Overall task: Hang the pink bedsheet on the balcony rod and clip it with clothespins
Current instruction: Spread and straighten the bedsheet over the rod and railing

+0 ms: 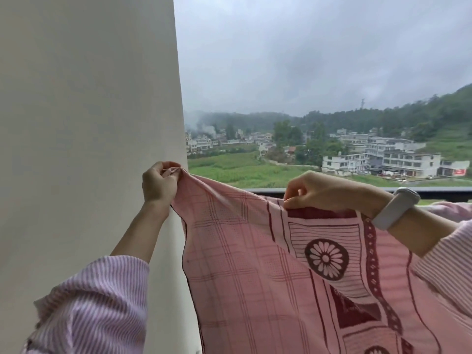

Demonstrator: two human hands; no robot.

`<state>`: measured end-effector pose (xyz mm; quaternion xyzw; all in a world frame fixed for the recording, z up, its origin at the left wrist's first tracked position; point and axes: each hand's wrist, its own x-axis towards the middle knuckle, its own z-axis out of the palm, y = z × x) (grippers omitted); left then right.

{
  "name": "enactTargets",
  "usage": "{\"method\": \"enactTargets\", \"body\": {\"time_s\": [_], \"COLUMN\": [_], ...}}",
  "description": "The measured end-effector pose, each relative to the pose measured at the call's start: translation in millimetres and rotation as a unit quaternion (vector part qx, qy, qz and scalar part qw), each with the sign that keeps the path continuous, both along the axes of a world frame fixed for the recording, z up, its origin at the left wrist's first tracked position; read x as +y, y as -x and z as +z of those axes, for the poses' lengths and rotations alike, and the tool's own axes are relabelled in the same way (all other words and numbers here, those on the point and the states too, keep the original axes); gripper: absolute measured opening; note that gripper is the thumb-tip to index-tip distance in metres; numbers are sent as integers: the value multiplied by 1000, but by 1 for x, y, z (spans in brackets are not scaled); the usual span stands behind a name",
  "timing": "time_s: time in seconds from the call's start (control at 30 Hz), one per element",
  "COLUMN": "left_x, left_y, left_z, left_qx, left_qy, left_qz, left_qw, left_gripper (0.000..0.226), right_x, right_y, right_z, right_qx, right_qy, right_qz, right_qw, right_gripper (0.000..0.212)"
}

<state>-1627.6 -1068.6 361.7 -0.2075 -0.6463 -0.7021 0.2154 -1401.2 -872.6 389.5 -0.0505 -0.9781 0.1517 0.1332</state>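
The left hand (159,181) pinches a bunched corner of the pink bedsheet (255,264) in front of a pale wall (89,98). The right hand (316,191) pinches the sheet's top edge further along, its fingers curled over the cloth. Between the two hands the edge sags a little, and the sheet hangs down from it, showing a checked pattern and dark red bands with flower roundels. A white band (394,208) sits on the right wrist. Both arms wear pink striped sleeves (97,302). Behind the right hand runs a dark rail (447,192); more pink cloth lies by it at the far right. Beyond are fields, white buildings (408,162), wooded hills and a grey sky.
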Motion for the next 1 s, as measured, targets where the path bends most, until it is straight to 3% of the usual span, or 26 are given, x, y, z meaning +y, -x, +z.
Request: {"method": "enactTargets", "body": {"time_s": [0.13, 0.23, 0.33, 0.47, 0.57, 0.63, 0.7, 0.77, 0.83, 0.93, 1.0], "left_x": [-5, -13, -13, 0, 13, 24, 37, 44, 47, 53, 61], "left_y": [-6, -8, -10, -32, -71, -102, -118, -124, -128, -133, -144], "left_z": [2, 8, 17, 25, 12, -9, -32, -48, -58, -68, -71], "left_qx": [7, 27, 71, 53, 179, 227, 281, 334, 351, 347, 372], "left_qy": [-7, 10, 85, 300, 317, 362, 431, 419, 334, 251, 234], "left_qz": [35, 27, 92, 143, -4, -112, -68, 26, 36, 41, 63], "left_qw": [999, 999, 990, 942, 931, 897, 855, 844, 874, 903, 896], "left_gripper": [13, 9, 11, 42, 33, 31, 37, 35, 31, 24, 19], "right_x": [-1, 8, 13, 19, 24, 25, 25, 26, 28, 39, 52], "right_y": [13, 24, 38, 50, 47, 41, 28, 9, -17, -60, -89], "right_z": [0, 13, 24, 17, 2, -4, -9, -13, -21, -42, -58], "right_qx": [93, 215, 304, 180, 123, 133, 144, 165, 211, 262, 262], "right_qy": [-121, -195, -219, -227, -199, -180, -155, -114, -89, -125, -153], "right_qz": [-52, -137, -178, -244, -222, -195, -157, -113, -91, -95, -112], "right_qw": [987, 947, 910, 926, 947, 955, 965, 973, 969, 952, 946], "right_gripper": [9, 12, 13, 14, 13, 11, 15, 18, 18, 23, 27]}}
